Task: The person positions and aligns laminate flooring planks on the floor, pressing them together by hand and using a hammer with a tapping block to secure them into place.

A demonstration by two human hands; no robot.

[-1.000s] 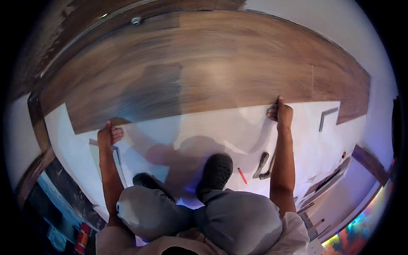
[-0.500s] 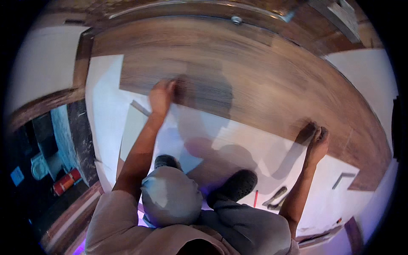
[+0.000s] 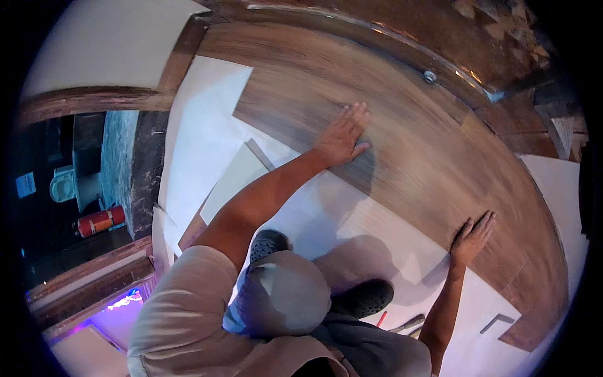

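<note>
Brown wood-look floor planks point(image 3: 402, 144) lie joined in a stepped band, with a white underlay sheet point(image 3: 204, 100) showing along their near side. On the planks, near their long front edge, my left hand point(image 3: 342, 137) rests flat with its fingers spread. My right hand point(image 3: 472, 240) is also laid palm down, farther right by the same edge, fingers stretched out. Neither hand holds anything. Beside my left forearm lies a pale board piece point(image 3: 233, 182), partly covered by my arm.
A grey L-shaped square point(image 3: 496, 322) lies on the underlay at the right. Close to my shoe point(image 3: 364, 298) are a red pencil point(image 3: 382, 318) and a dark-handled tool point(image 3: 411, 323), partly hidden. Through a doorway at left stand a toilet point(image 3: 63, 183) and a red cylinder point(image 3: 100, 221).
Both hands have gone from curled fingers at the plank edge to flat palms on top. My left hand has reached farther onto the planks. The whole view has turned.
</note>
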